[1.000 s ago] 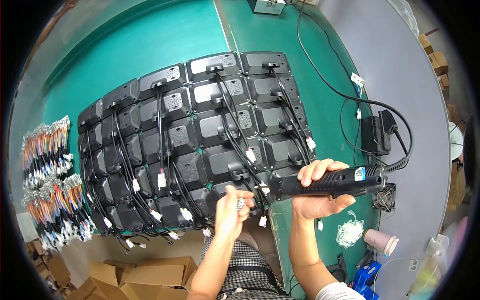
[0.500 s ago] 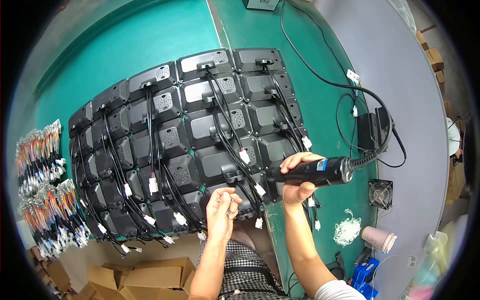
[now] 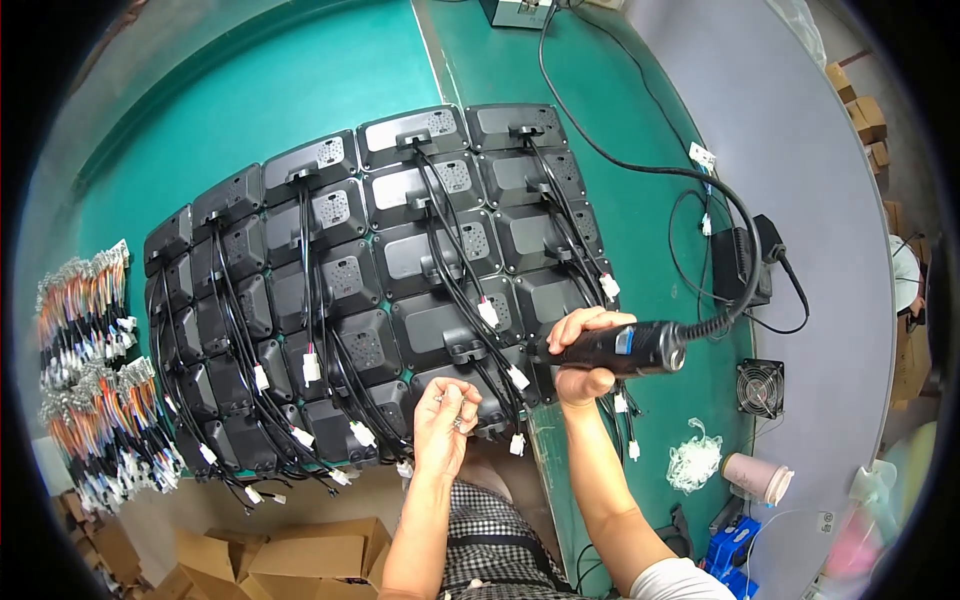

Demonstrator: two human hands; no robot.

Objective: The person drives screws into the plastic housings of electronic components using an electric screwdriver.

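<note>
My right hand (image 3: 583,350) is wrapped round a black corded electric screwdriver (image 3: 635,348), held nearly level with its tip end toward the left. That tip lies over the near right black housings and is hard to make out. Curled near the front edge of the group, my left hand (image 3: 446,415) pinches small shiny metal pieces that look like screws (image 3: 458,422). Beneath both hands, rows of black plastic housings (image 3: 432,328) lie back side up. Black cables with white connectors (image 3: 487,312) run from them toward me.
Bundles of coloured wires (image 3: 88,310) lie at the left. On the right are a black power adapter (image 3: 735,262), a small fan (image 3: 760,388), a pile of pale bands (image 3: 694,462) and a pink cup (image 3: 757,478). Cardboard boxes (image 3: 305,555) stand below the near edge. The screwdriver's cord arcs over the right side.
My right hand and the screwdriver have shifted slightly left. The cord has swung left with them. My left hand keeps its pinch in about the same place.
</note>
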